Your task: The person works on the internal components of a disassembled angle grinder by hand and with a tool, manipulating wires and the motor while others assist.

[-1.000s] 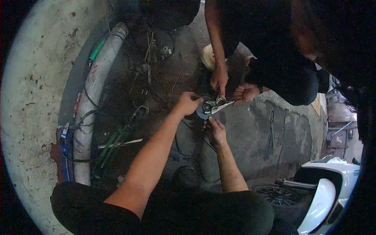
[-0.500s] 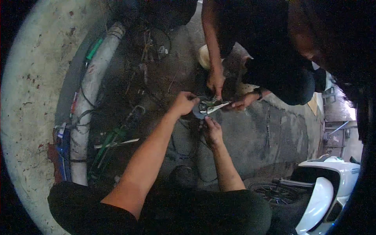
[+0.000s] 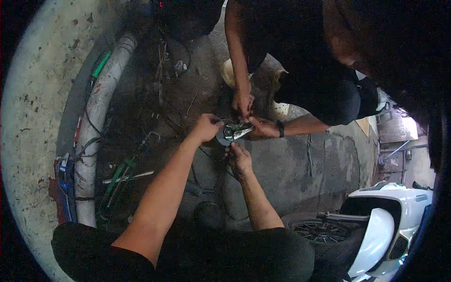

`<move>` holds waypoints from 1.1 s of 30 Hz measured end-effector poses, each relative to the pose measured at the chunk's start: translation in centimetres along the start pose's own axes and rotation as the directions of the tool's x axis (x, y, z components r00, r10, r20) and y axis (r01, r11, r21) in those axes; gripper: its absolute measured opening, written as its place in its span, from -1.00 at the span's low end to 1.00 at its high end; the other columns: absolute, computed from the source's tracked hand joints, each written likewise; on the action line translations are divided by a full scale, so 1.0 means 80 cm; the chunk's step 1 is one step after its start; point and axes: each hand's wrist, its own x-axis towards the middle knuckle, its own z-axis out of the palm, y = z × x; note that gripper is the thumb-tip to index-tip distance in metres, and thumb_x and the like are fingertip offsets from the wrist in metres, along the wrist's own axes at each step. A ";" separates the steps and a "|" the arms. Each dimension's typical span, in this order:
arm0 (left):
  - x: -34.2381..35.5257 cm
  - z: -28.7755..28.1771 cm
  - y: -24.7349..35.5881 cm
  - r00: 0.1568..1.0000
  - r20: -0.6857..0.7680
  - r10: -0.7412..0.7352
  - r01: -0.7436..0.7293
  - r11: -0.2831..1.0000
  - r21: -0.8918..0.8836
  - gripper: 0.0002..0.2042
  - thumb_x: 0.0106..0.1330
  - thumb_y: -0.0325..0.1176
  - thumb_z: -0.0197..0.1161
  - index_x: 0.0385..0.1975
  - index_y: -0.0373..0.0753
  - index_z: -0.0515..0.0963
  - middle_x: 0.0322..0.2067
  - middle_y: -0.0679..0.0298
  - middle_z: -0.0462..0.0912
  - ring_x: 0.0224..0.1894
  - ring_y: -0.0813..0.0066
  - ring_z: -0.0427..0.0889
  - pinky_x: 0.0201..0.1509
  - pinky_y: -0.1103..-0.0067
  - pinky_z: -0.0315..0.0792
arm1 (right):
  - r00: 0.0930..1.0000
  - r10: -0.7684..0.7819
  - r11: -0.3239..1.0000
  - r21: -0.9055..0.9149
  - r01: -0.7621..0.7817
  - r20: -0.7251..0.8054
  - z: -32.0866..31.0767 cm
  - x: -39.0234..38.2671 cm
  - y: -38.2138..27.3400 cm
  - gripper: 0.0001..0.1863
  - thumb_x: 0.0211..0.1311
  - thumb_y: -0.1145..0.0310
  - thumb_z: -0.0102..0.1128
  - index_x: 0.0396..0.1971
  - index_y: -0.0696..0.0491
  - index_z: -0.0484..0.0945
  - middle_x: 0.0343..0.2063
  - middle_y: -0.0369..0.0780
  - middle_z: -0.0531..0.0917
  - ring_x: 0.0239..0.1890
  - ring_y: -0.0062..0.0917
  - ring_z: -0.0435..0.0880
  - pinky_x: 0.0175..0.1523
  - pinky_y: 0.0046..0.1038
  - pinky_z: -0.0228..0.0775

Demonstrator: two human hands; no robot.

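A round grey disc with a metal hub is held low over the floor, in front of me. My left hand is closed, pinching its upper left edge. At the near edge, my right hand grips it between thumb and fingers. A bright, flat metal piece sticks out to the right of the hub; its kind is not clear. A co-worker's two hands meet there: one hand reaches down from above, the other hand, with a dark wristband, comes from the right. Their fingers partly hide the hub's far side.
A thick pale pipe runs along the left, with a green-handled tool beside it. A green metal tool and cables lie on the dark floor. At the lower right stands a white motorbike. The co-worker crouches opposite.
The co-worker's wristbanded hand has moved in closer to the metal piece by the hub. My hands keep their hold on the disc. The whole view has shifted slightly.
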 end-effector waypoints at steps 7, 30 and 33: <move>0.016 0.005 -0.018 0.999 0.010 -0.038 0.037 0.993 0.112 -0.61 0.08 -0.21 0.26 -0.21 -0.40 0.53 -0.20 -0.08 0.57 -0.10 0.06 0.55 -0.03 0.36 0.40 | 0.997 0.019 0.997 0.079 -0.013 -0.071 0.003 0.003 0.006 -0.76 0.19 0.25 0.11 -0.35 0.14 0.45 -0.46 -0.21 0.57 -0.45 -0.49 0.52 -0.28 -0.46 0.38; 0.012 0.017 -0.028 0.997 -0.029 -0.068 0.068 0.998 0.005 -0.61 0.11 -0.22 0.27 -0.20 -0.43 0.52 -0.26 -0.09 0.58 -0.14 0.05 0.57 -0.04 0.36 0.40 | 0.986 -0.078 0.963 0.268 0.035 0.151 -0.020 0.021 0.032 -0.82 0.24 0.33 -0.01 -0.31 0.14 0.43 -0.33 -0.16 0.51 -0.27 -0.37 0.49 -0.17 -0.34 0.37; 0.015 0.016 -0.036 0.997 -0.017 -0.069 0.069 0.998 0.010 -0.58 0.13 -0.19 0.25 -0.15 -0.41 0.49 -0.21 -0.08 0.57 -0.11 0.04 0.55 0.00 0.37 0.39 | 0.993 0.030 0.967 0.246 -0.058 0.113 -0.007 0.013 0.035 -0.84 0.23 0.34 0.00 -0.32 0.13 0.42 -0.34 -0.19 0.51 -0.32 -0.39 0.50 -0.16 -0.34 0.38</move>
